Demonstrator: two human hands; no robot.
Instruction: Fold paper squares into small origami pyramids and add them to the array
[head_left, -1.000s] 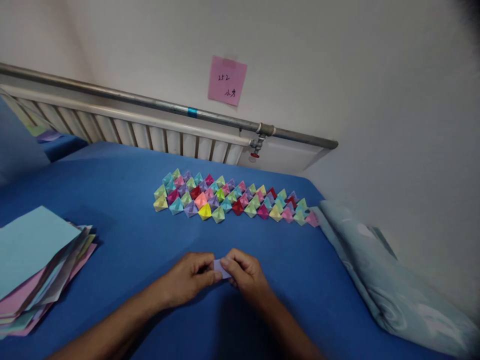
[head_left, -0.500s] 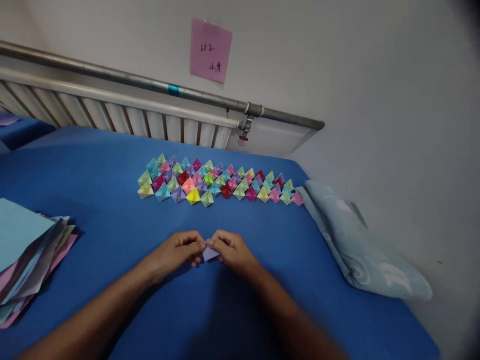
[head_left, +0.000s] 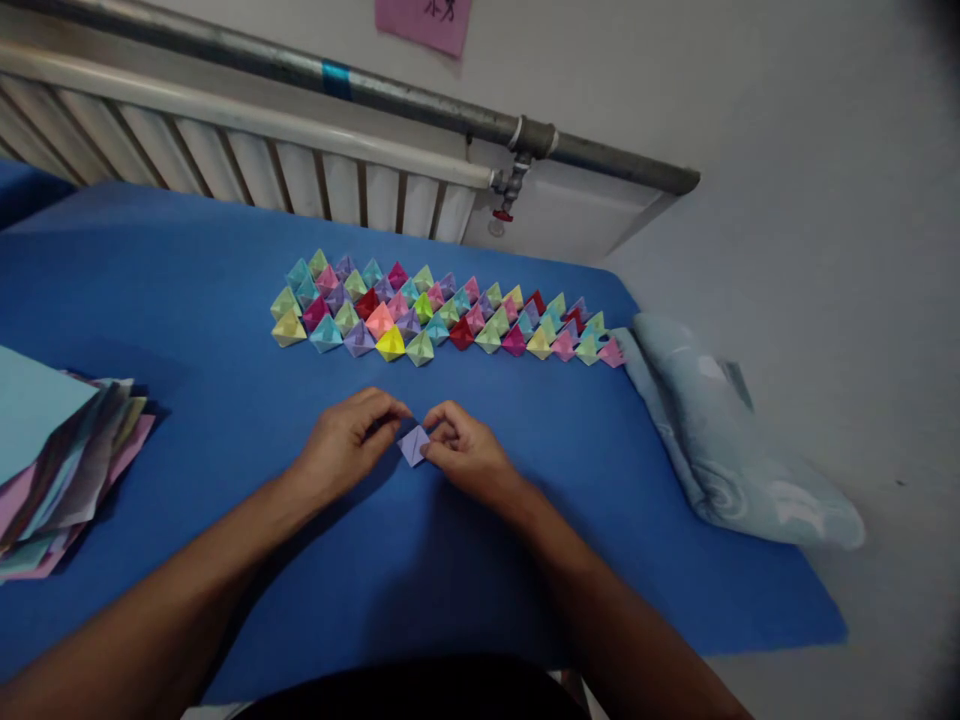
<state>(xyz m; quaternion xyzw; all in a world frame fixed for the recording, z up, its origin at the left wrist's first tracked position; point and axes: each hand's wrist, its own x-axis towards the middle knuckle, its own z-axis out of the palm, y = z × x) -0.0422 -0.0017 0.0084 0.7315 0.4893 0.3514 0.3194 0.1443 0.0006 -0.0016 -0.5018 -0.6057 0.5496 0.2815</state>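
Note:
A small piece of pale purple origami paper [head_left: 413,446], folded into a square with a crease across it, is between my two hands above the blue surface. My right hand [head_left: 472,455] pinches its right edge, thumb on top and the other fingers curled. My left hand [head_left: 351,435] is closed at its upper left side, fingertips at the top corner; the exact contact there is partly hidden. Beyond my hands lie several rows of folded paper pieces [head_left: 390,343] in many colours, set close together with their points up.
On the left rests a stack of coloured paper sheets [head_left: 45,410], light blue on top. A folded pale green blanket [head_left: 735,450] lies at the right edge of the blue surface [head_left: 225,420]. A radiator [head_left: 247,165], metal pipe [head_left: 450,110] and red-handled valve [head_left: 503,215] stand behind.
The camera has tilted down, so everything sits higher in view. My fingers have shifted apart a little, and more of the purple paper's square face shows now.

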